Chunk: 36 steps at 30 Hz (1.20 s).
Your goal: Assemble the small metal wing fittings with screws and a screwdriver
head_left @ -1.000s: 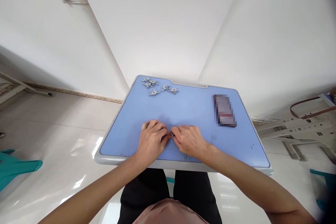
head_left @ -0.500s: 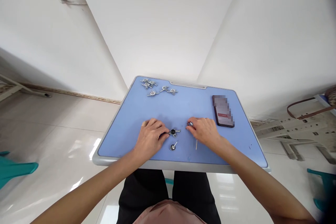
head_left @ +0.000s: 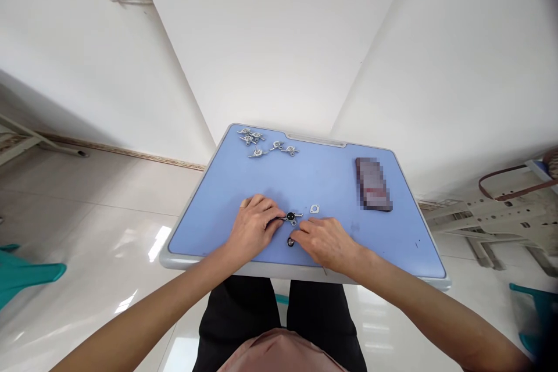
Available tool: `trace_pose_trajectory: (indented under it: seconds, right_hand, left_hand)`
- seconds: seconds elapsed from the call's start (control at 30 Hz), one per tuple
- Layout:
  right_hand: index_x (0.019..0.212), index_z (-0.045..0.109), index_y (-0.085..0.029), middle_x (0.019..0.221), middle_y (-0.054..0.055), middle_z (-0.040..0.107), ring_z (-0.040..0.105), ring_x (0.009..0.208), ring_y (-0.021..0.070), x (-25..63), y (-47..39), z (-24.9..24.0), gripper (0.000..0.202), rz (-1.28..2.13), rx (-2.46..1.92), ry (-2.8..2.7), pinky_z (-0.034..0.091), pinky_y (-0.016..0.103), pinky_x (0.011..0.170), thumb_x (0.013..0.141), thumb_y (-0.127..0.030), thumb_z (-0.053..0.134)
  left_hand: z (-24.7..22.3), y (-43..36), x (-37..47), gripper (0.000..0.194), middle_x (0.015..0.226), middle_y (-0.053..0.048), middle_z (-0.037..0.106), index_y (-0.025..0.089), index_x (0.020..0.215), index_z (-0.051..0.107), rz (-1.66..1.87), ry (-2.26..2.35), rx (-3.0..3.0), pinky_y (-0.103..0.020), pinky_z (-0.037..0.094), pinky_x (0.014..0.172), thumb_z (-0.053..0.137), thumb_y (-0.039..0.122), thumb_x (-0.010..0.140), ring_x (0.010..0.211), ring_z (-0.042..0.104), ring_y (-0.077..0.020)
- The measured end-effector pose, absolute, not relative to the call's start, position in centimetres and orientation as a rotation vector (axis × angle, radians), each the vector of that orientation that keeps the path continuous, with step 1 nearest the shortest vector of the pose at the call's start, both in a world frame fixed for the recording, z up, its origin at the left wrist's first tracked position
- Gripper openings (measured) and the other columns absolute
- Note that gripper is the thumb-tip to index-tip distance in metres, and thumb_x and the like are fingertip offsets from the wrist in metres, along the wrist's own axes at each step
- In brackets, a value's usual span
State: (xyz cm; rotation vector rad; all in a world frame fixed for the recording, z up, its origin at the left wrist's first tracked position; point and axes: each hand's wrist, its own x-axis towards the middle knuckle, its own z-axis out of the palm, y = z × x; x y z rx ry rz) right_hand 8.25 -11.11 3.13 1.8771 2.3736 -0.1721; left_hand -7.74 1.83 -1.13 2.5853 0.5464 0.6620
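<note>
My left hand (head_left: 258, 225) is closed, thumb and fingers pinching one end of a small silver metal fitting (head_left: 293, 222). The fitting has a round black centre and a thin arm pointing right. My right hand (head_left: 325, 241) has its fingertips at a small round dark-and-silver piece (head_left: 290, 242) on the table, just nearer to me than the fitting. The stem of that piece is covered by the fingers, which appear closed on it. Beyond the right hand lies a flat silver plate (head_left: 314, 208) with a round hole. A thin rod (head_left: 325, 271) shows partly from under the right hand.
Several similar metal fittings (head_left: 257, 153) lie at the far left of the blue table (head_left: 209, 209). A phone (head_left: 374, 184) with a blurred screen rests at the right. A white wall panel (head_left: 279, 40) stands behind the table. Teal stools (head_left: 30, 276) are on the floor.
My right hand has put the flat plate down on the table and moved left and towards me to the round piece. My left hand still holds the fitting.
</note>
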Motion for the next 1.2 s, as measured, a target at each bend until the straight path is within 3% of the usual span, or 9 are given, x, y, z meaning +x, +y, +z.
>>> trace_pose_trajectory:
  seconds: [0.13, 0.37, 0.57, 0.83, 1.0, 1.2]
  right_hand:
    - [0.085, 0.071, -0.024, 0.081, -0.001, 0.071, 0.058, 0.067, 0.0105, 8.8, -11.2, 4.0, 0.022, -0.267, 2.355, 2.187, 0.021, 0.026, 0.052, 0.095, -0.033, 0.053]
    - [0.07, 0.067, -0.022, 0.071, -0.004, 0.07, 0.053, 0.058, 0.0085, 7.6, -10.0, 4.2, 0.026, -0.251, 2.86, 1.925, 0.023, 0.024, 0.055, 0.091, -0.035, 0.058]
    - [0.066, 0.064, -0.02, 0.065, -0.003, 0.067, 0.053, 0.057, 0.0099, 6.3, -9.2, 2.9, 0.029, -0.137, 2.843, 1.796, 0.021, 0.026, 0.054, 0.09, -0.033, 0.056]
    - [0.063, 0.063, -0.022, 0.063, -0.002, 0.066, 0.053, 0.058, 0.0117, 5.6, -8.2, 4.3, 0.026, -0.3, 2.797, 1.577, 0.019, 0.027, 0.052, 0.086, -0.033, 0.057]
    - [0.061, 0.062, -0.023, 0.062, -0.001, 0.065, 0.053, 0.056, 0.0126, 6.2, -8.5, 5.2, 0.039, -0.356, 2.778, 1.637, 0.021, 0.027, 0.052, 0.092, -0.043, 0.048]
    - [0.082, 0.069, -0.026, 0.06, -0.004, 0.065, 0.052, 0.052, 0.0117, 9.2, -11.0, 5.6, 0.029, -0.391, 2.939, 1.645, 0.027, 0.025, 0.054, 0.094, -0.038, 0.045]
  left_hand:
    - [-1.1, 1.8, -7.6, 0.013, 0.089, -0.002, 0.069, 0.023, 0.087, 0.069, 0.67, 0.566, 2.57, -0.036, 0.037, 0.078, 0.058, 0.018, 0.09, 0.092, 0.056, -0.0213]
    - [-0.9, 1.6, -7.4, 0.011, 0.082, 0.0, 0.067, 0.023, 0.085, 0.069, 0.662, 0.572, 2.576, -0.036, 0.035, 0.078, 0.06, 0.018, 0.089, 0.085, 0.055, -0.0196]
    - [-1.0, 1.6, -7.3, 0.014, 0.077, 0.0, 0.065, 0.021, 0.081, 0.069, 0.676, 0.552, 2.582, -0.035, 0.035, 0.077, 0.059, 0.016, 0.089, 0.081, 0.054, -0.0186]
    - [-0.9, 1.6, -7.3, 0.016, 0.076, 0.0, 0.065, 0.021, 0.08, 0.069, 0.676, 0.564, 2.595, -0.035, 0.035, 0.077, 0.058, 0.016, 0.089, 0.079, 0.053, -0.0184]
    - [-0.8, 1.7, -7.5, 0.016, 0.077, -0.001, 0.066, 0.021, 0.081, 0.069, 0.652, 0.557, 2.594, -0.036, 0.035, 0.076, 0.056, 0.017, 0.089, 0.08, 0.054, -0.019]
    - [-0.8, 1.8, -7.8, 0.02, 0.094, -0.002, 0.069, 0.024, 0.103, 0.066, 0.646, 0.531, 2.506, -0.038, 0.037, 0.08, 0.062, 0.019, 0.084, 0.091, 0.056, -0.0215]
